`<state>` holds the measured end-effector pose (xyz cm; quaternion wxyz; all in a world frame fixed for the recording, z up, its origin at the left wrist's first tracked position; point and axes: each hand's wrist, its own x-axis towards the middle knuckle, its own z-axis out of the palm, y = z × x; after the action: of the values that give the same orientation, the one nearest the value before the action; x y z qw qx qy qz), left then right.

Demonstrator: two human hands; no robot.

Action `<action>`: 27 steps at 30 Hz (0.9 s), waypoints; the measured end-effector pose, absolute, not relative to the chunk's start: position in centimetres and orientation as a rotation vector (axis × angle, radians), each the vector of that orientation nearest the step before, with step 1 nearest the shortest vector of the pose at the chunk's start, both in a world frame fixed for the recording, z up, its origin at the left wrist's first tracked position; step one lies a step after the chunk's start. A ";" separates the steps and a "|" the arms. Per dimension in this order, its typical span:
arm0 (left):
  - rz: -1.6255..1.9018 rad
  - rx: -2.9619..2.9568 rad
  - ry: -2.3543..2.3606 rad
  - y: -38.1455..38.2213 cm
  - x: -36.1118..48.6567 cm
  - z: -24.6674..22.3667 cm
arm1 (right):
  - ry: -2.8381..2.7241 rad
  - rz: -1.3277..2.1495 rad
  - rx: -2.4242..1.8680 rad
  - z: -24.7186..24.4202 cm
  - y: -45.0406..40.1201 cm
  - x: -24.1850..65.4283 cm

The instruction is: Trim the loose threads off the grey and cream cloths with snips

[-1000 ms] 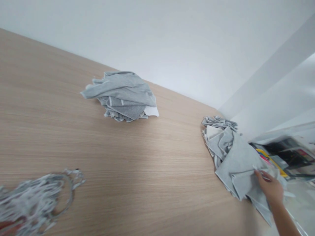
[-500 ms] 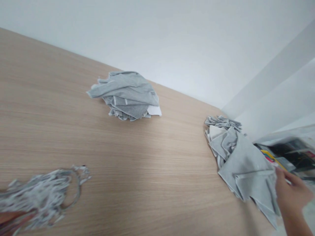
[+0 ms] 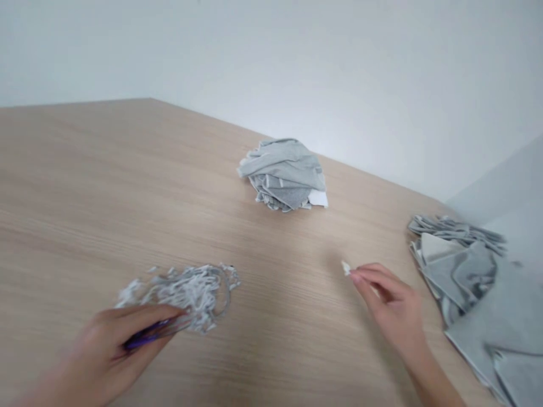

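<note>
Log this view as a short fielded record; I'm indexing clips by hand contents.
left hand: holds a slim purple tool, type unclear
right hand: pinches a small white scrap
beside left hand: heap of pale scraps
far middle: pile of grey cloth
right side: larger spread of grey cloth
surface: wood-grain table
</note>
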<state>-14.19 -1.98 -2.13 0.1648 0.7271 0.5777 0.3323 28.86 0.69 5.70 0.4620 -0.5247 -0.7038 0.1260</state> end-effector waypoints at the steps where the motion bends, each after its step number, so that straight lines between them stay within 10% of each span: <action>1: 0.943 2.067 1.599 -2.1 -14.4 -1.9 | -1.769 0.406 -1.231 5.6 1.2 26.4; 15: 1.096 2.094 1.608 -2.6 -14.3 -0.5 | -2.149 0.918 -0.919 1.0 5.2 10.0; 27: 1.038 2.100 1.753 -2.6 -15.8 -2.2 | -1.907 0.483 -1.196 6.0 5.1 22.7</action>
<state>-15.77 -2.62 -2.17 0.1077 0.7135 0.5958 0.3526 22.67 5.14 6.01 0.4075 -0.4743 -0.7565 0.1914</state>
